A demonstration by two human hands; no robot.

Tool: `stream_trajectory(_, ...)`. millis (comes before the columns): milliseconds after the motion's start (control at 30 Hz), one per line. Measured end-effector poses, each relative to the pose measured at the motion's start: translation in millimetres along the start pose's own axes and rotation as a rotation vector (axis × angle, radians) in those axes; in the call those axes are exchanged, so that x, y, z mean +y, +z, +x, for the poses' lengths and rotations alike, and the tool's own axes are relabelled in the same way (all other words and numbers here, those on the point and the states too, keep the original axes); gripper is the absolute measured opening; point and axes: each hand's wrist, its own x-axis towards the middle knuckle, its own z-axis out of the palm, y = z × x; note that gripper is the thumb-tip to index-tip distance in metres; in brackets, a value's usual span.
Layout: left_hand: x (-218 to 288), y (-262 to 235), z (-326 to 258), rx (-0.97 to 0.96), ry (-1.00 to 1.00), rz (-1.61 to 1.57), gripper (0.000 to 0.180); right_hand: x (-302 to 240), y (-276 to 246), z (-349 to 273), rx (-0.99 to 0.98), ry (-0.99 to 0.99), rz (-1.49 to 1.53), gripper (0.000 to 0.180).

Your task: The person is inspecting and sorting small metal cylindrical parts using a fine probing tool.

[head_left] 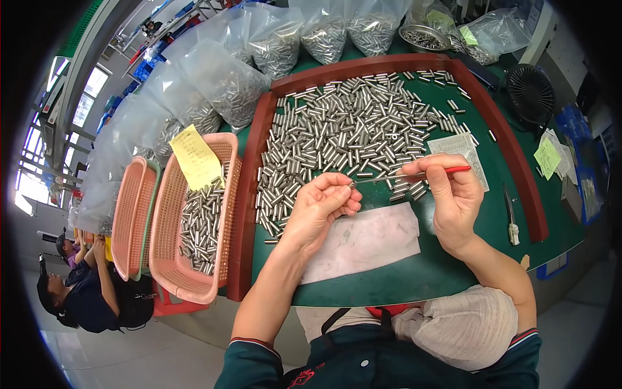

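Note:
My left hand (324, 206) is closed in a pinch on a small metal cylinder (353, 185), mostly covered by the fingers. In my right hand (453, 201) is a thin metal tool with a red handle (457, 169), perhaps a needle file. Its slender shaft (389, 177) points left, and the tip meets the cylinder at my left fingertips. Just beyond both hands spreads a big heap of short, shiny metal cylinders (343, 123) on the green table. A stained pale cloth (369, 241) lies flat below my hands.
Dark red wooden rails (251, 188) border the heap. To the left stands a pink basket (188, 285) of cylinders with a yellow note (195, 157). Clear bags (223, 84) of cylinders line the back. On the right are a pointed tool (510, 217) and a black fan (530, 95).

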Motion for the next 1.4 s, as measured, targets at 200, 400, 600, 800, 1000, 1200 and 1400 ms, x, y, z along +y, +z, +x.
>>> stream_trajectory(200, -0.6, -4.4, 2.9, -0.106, -0.084, -0.126, 0.013, 5.8, -4.2, 3.5, -0.027, -0.105, -0.059, 0.011)
stream_trajectory(400, -1.7, -1.4, 2.3, -0.166, -0.127, -0.239, 0.014, 3.5, -6.2, 2.8, 0.004, -0.096, -0.026, 0.009)
stream_trajectory(600, -3.8, -7.2, 3.7, -0.205, -0.171, -0.288, 0.015, 2.5, -5.1, 1.8, -0.003, -0.072, -0.028, 0.009)
stream_trajectory(800, -4.9, -8.4, 3.8, -0.201, -0.183, -0.293, 0.015, 1.9, -4.5, 2.0, -0.007, -0.067, -0.028, 0.009)
stream_trajectory(1000, -4.7, -7.9, 3.8, -0.215, -0.205, -0.302, 0.015, 2.9, -3.5, 1.8, -0.04, -0.089, -0.019, 0.008)
stream_trajectory(1200, -4.5, -4.0, 2.3, -0.17, -0.159, -0.164, 0.017, 3.0, -2.9, 0.9, -0.048, -0.136, -0.059, 0.007)
stream_trajectory(1400, -1.7, 4.7, -1.0, -0.039, -0.09, -0.046, 0.017, 0.6, -2.7, 4.4, -0.206, -0.365, -0.28, 0.007)
